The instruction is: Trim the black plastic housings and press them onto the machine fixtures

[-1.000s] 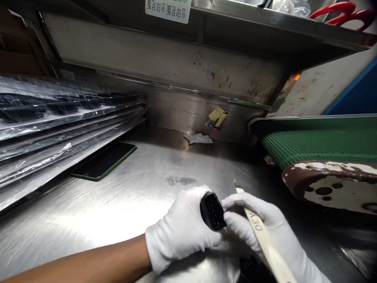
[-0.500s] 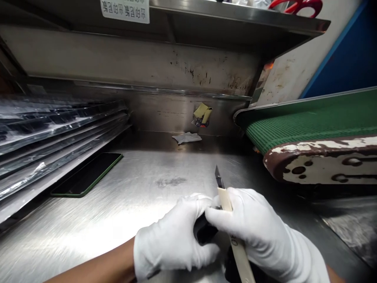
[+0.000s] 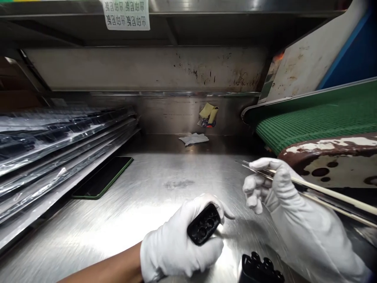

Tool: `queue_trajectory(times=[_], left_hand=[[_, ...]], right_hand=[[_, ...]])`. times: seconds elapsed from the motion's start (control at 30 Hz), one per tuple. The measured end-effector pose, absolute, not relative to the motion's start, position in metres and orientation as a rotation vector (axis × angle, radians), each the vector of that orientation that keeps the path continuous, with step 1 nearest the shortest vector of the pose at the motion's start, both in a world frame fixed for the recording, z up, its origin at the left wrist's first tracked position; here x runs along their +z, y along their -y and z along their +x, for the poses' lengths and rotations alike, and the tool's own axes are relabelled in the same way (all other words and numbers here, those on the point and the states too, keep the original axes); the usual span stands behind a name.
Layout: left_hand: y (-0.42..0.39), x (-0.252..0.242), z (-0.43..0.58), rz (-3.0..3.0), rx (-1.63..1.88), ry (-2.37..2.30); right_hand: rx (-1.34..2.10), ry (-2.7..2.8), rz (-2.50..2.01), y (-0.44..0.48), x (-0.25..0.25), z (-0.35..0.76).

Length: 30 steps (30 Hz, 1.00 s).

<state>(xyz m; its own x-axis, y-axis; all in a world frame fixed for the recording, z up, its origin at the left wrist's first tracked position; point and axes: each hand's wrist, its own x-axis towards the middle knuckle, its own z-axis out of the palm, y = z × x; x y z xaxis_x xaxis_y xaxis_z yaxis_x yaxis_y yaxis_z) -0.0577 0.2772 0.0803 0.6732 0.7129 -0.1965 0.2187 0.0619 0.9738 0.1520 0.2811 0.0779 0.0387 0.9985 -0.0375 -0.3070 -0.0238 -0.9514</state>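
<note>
A: What stands at far left?

B: A stack of flat trays wrapped in clear, shiny plastic (image 3: 61, 161), with a black-screened, green-edged smartphone (image 3: 103, 179) beside it on a brushed-steel workbench (image 3: 144, 173).

A: And at lower center?

B: The left hand (image 3: 171, 245), in a white fabric glove, curls snugly around a small black part (image 3: 204, 224), holding it above the steel. One fingertip juts out to the right.

A: Describe the part.

B: It is a rounded oblong, tilted, its open face toward the camera. A smooth, glossy rim frames a dark interior with rounded shapes inside; whether they are hollows or bumps cannot be told.

A: Moving right?

B: A second glossy black piece (image 3: 256, 269), topped with rounded knobs, sits at the bottom edge, partly cut off. Above it the right hand (image 3: 282, 192), likewise gloved in white, grips a long, slim, cream-colored tool (image 3: 335, 195) between thumb and forefinger, the remaining fingers loosely bent. The tool's thin tip points left, well apart from the held part.

A: Far right?

B: A ribbed green conveyor belt (image 3: 318, 122).
</note>
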Motion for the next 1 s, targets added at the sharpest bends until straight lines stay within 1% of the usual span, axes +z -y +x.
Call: queue_trajectory(times=[0.07, 0.2, 0.37, 0.53, 0.63, 0.8, 0.9, 1.0], left_hand=[[-0.277, 0.081, -0.057, 1.396, 0.437, -0.817], [-0.278, 0.082, -0.055, 1.366, 0.408, -0.825], [-0.282, 0.084, -0.054, 1.335, 0.344, -0.814], [-0.284, 0.085, -0.054, 1.09, 0.31, -0.701], [-0.283, 0.084, -0.052, 1.073, 0.255, -0.72], [-0.282, 0.089, -0.047, 1.083, 0.303, -0.769], [-0.284, 0.096, -0.048, 1.105, 0.244, -0.735], [-0.287, 0.095, -0.052, 0.953, 0.194, -0.689]], right_hand=[[1.329, 0.895, -1.008, -0.278, 0.077, 0.148], [1.313, 0.951, -1.003, -0.263, 0.075, 0.14], [1.55, 0.946, -0.818, -0.257, 0.073, 0.138], [1.543, 1.049, -1.057, -0.257, 0.075, 0.136], [1.62, 1.1, -1.128, -0.256, 0.075, 0.131], [1.507, 1.183, -1.251, -0.257, 0.075, 0.125], [1.48, 1.06, -1.272, -0.256, 0.079, 0.127], [1.312, 0.956, -1.212, -0.255, 0.077, 0.134]])
